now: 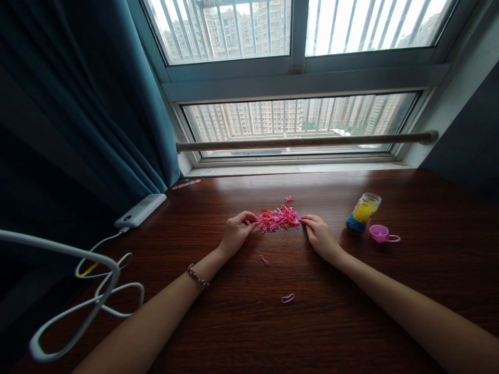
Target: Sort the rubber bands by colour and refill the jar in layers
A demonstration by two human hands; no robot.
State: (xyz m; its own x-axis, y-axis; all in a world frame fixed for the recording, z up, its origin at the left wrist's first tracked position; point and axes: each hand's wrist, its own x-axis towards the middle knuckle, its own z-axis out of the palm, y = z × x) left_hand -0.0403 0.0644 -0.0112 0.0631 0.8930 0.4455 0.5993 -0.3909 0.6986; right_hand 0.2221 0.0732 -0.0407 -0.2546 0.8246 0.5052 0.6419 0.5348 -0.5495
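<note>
A loose pile of small pink and red bands (277, 218) lies on the dark wooden table (234, 332). At the pile's left edge is my left hand (238, 231), its thumb and fingertips closed together; what they pinch, if anything, is too small to name. My right hand (319, 236) touches the pile's right edge with its fingertips pressed together, and what is between them cannot be made out. Nearer to me lie two single pink bands, a twisted one (264, 259) and an oval loop (288, 298). A small pink cluster (289, 199) sits just behind the pile.
Right of my right hand stands a glass jar (363, 213) with yellow and blue contents, beside a pink cup-shaped piece (380, 234) with a loop. At left are a white power bank (141, 210), white cables (105, 285) and a blue curtain (117, 104). A window is behind the table.
</note>
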